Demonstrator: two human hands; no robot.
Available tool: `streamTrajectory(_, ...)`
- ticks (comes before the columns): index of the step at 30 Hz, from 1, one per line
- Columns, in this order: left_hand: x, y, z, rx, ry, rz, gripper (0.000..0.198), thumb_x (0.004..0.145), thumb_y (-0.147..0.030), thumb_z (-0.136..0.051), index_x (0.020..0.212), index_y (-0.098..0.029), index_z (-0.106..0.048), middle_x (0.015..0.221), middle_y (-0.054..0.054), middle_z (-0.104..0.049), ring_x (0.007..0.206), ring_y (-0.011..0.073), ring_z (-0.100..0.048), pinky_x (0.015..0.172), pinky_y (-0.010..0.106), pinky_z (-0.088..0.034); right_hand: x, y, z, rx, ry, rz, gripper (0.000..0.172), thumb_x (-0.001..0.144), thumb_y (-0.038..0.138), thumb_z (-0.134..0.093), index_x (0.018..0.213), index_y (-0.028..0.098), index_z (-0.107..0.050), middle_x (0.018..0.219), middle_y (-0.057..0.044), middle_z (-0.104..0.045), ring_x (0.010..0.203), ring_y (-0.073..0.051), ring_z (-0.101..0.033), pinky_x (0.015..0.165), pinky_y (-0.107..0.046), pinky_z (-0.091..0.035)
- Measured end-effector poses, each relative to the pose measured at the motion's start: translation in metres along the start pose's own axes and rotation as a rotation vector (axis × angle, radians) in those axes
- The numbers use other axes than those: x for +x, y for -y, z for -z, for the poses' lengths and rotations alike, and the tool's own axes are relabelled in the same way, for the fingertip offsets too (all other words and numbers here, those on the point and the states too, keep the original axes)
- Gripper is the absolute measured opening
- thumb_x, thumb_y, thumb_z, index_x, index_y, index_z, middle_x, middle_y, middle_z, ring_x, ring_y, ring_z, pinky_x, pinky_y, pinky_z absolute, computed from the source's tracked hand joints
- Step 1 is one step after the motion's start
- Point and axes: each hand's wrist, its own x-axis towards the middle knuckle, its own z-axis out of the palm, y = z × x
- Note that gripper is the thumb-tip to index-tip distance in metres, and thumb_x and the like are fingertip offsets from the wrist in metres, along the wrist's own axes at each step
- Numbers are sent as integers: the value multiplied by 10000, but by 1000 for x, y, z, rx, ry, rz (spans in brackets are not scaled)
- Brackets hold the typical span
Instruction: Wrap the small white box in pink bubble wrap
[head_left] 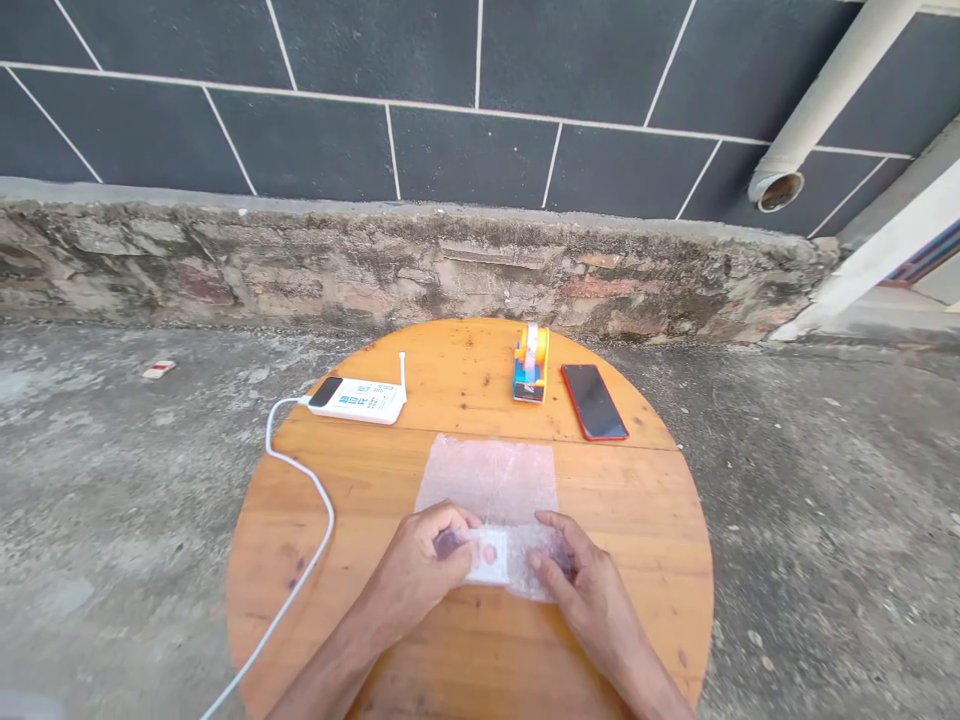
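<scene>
A sheet of clear bubble wrap (491, 478) lies flat on the table, its near end folded around a small white flat item (489, 565) with a pale round mark. What kind of item this is I cannot make out through the wrap. My left hand (424, 552) pinches the left end of the wrapped item between thumb and fingers. On the right side, my right hand (589, 580) is closed on the folded bubble wrap, thumb on the near edge and index finger along the far one.
The round wooden table (630, 520) carries a white device (367, 400) with a white cable (326, 495) at back left. Behind the wrap stands a yellow-and-blue tape dispenser (530, 365), with a red-edged phone (594, 402) to its right. A stone-based wall (375, 270) lies beyond.
</scene>
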Motion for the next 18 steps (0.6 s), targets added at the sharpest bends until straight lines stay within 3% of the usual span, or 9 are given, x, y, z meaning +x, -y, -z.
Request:
streamTrajectory(7,-21,2,0,-35,20,23,144,728,-255,-625,640,-166,-554,872,29,-667,736,148,-579,645,222,-427,-27,-2,-3,-55,-7,-45,417,868,407,-493,1199,160,-550,578,34,-539,509,-142,-504,501,-237,-411)
streamTrajectory(10,-21,1,-2,-87,1,88,117,708,-263,-620,687,-173,-549,827,21,-657,700,147,-569,594,211,-420,-29,-4,-8,-75,-19,-44,425,876,420,-491,1203,155,-549,622,15,-585,543,-153,-548,524,-240,-449)
streamTrajectory(15,-20,0,-3,-83,-17,127,113,696,-248,-614,784,-179,-592,690,-23,-597,633,129,-518,556,199,-375,-27,-11,-11,-88,-159,-1,425,881,436,-490,1189,152,-562,641,3,-623,548,-163,-593,536,-248,-495)
streamTrajectory(18,-21,-1,-3,-84,-22,137,106,697,-227,-602,792,-180,-597,671,-33,-571,623,121,-493,549,197,-356,-33,-13,-4,-175,-262,60,367,890,402,-490,1161,165,-565,789,-49,-674,687,-199,-649,627,-293,-535)
